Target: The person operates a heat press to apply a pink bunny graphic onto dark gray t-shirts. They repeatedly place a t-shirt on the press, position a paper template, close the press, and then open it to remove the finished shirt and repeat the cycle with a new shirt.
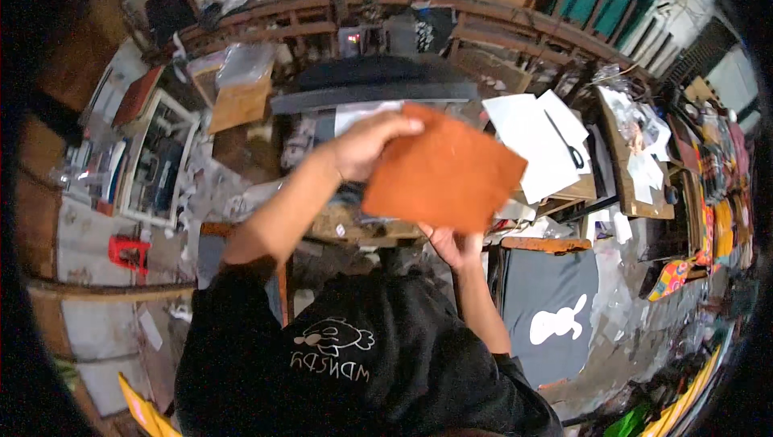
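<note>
An orange-brown sheet (450, 171), which looks like fabric, is held up in front of me above the worktable. My left hand (374, 138) grips its upper left edge, thumb lying on top and the fingers hidden beneath. At the lower edge, my right hand (453, 246) holds it from below, partly covered by the sheet. Slight blur softens the sheet's outline. Just right of it, white paper sheets (519, 135) lie overlapped, with dark-handled scissors (566, 142) resting on them.
Behind the sheet is a long dark flat surface (374, 89), with a small lit display (353, 38) beyond. Grey cloth with a white rabbit shape (546, 310) hangs at right. A brown board (241, 105), white-framed case (160, 159) and red plastic stool (130, 253) are leftward.
</note>
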